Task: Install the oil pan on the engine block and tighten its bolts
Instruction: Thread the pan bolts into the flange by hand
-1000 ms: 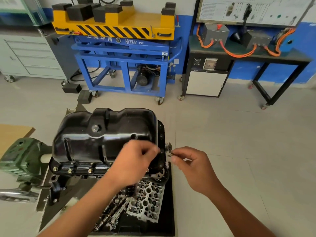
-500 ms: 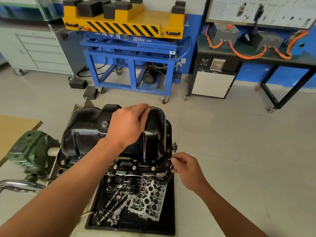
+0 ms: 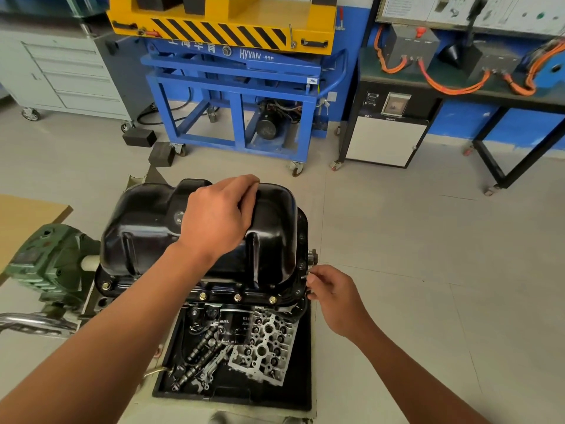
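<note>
While left hand point(image 3: 218, 220) rests on oil pan point(image 3: 143, 228) (black), right hand point(image 3: 334, 298) pinches bolt point(image 3: 304, 276).

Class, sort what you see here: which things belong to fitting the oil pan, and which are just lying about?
In the job: oil pan; left hand resting on it; right hand pinching a bolt; fitted flange bolts.
Lying about: cylinder head and camshaft in the black tray; blue lift cart; rubber blocks.
</note>
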The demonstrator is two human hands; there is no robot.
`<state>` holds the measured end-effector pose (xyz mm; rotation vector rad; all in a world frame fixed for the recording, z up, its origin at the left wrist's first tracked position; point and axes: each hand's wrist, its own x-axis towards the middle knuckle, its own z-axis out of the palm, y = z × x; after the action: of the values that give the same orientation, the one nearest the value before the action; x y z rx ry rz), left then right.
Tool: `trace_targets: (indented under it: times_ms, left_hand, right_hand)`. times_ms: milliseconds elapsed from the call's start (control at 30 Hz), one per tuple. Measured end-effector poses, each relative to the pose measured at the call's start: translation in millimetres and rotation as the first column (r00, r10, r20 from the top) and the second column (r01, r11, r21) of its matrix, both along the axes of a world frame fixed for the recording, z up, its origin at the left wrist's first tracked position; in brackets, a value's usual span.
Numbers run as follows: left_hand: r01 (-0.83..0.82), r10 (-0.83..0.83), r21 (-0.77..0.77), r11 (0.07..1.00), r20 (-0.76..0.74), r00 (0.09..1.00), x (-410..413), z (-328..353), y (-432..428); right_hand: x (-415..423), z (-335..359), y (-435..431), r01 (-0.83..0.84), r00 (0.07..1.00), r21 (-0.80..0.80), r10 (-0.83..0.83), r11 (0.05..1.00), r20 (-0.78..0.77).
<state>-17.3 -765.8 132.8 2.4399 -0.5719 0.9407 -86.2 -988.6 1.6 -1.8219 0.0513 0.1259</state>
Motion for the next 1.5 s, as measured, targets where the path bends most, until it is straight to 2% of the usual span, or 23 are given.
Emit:
trace_targets:
  times_ms: [100,200,300,467,600,767,900,1067,1267,1500]
  left_hand:
    - [0.000,0.000,0.009,1.000,-0.003,1.000,0.3,-1.7,0.7]
    - [-0.006,0.006,0.011,1.000,0.004,1.000,-0.4,-3.1,0.6]
    - [-0.017,0.017,-0.004,1.000,0.011,1.000,-0.2,-2.9,0.6]
    - [-0.029,0.029,-0.014,0.999,0.015,0.999,-1.7,-1.5,0.0]
    - [-0.033,0.034,-0.025,0.999,0.016,0.999,-2.6,-2.3,-1.4]
    - [-0.048,0.048,-0.032,0.998,0.002,0.999,-2.9,-2.2,-1.4]
    - [-0.057,0.056,-0.043,0.997,-0.006,0.998,-4.4,-2.0,-2.5]
    - [-0.062,0.062,-0.042,0.997,-0.001,0.998,-4.5,-1.8,-2.9]
    - [-0.073,0.073,-0.041,0.996,0.011,0.997,-4.7,-1.2,-3.9]
    - [-0.088,0.089,-0.042,0.995,0.012,0.996,-5.4,-0.8,-4.5]
  right_hand:
    - [-5.2,5.7,-7.3,-0.113,0.973,-0.279,0.163,0.954,0.163]
    - [-8.5,12.5,-10.7,-0.152,0.904,-0.555,0.342,0.818,0.257]
    - [-7.8,18.8,-8.0,-0.148,0.873,-0.637,0.402,0.756,0.275]
    - [-3.5,26.5,-1.5,-0.175,0.869,-0.739,0.455,0.651,0.196]
    - [-1.1,30.4,3.5,-0.173,0.870,-0.794,0.469,0.582,0.154]
    - [-1.5,29.9,9.2,-0.120,0.878,-0.827,0.447,0.549,0.170]
    - [-4.2,26.6,10.1,-0.052,0.881,-0.820,0.412,0.570,0.231]
    - [-7.6,23.7,11.1,-0.021,0.876,-0.745,0.372,0.667,0.308]
    - [-4.1,23.2,13.2,0.079,0.847,-0.779,0.371,0.622,0.382]
    - [-6.7,26.2,3.6,-0.079,0.868,-0.766,0.422,0.639,0.263]
